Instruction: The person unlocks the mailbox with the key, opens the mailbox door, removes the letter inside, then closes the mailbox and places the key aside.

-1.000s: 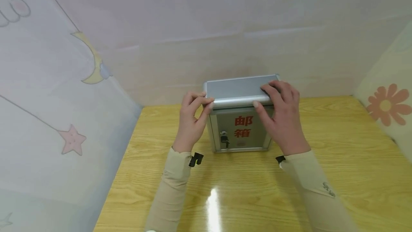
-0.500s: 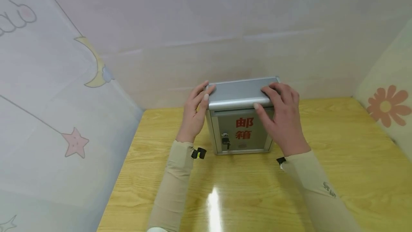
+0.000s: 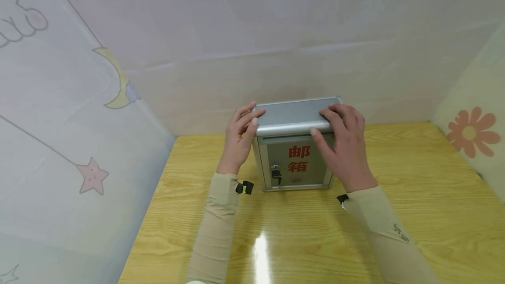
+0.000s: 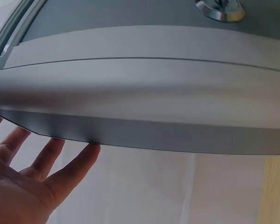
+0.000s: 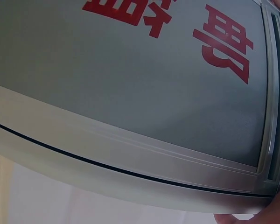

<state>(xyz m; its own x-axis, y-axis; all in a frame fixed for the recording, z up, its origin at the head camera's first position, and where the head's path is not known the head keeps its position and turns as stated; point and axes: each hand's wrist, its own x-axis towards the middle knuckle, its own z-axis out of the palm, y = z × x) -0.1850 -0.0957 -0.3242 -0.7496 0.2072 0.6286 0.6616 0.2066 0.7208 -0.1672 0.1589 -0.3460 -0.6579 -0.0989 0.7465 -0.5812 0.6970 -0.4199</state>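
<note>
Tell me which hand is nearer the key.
Left. The left hand is at the upper left edge of the box, above and left of the key; the right hand is at the box's upper right, farther away.

The right hand [image 3: 346, 150] hides the near right top corner of the box [image 3: 296, 143]. The head view cuts off both sleeves [image 3: 215, 227].

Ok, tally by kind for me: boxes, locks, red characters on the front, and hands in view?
Silver-grey metal box: 1
Round chrome lock: 1
Red printed characters: 2
Bare hands: 2
Total: 6
</note>
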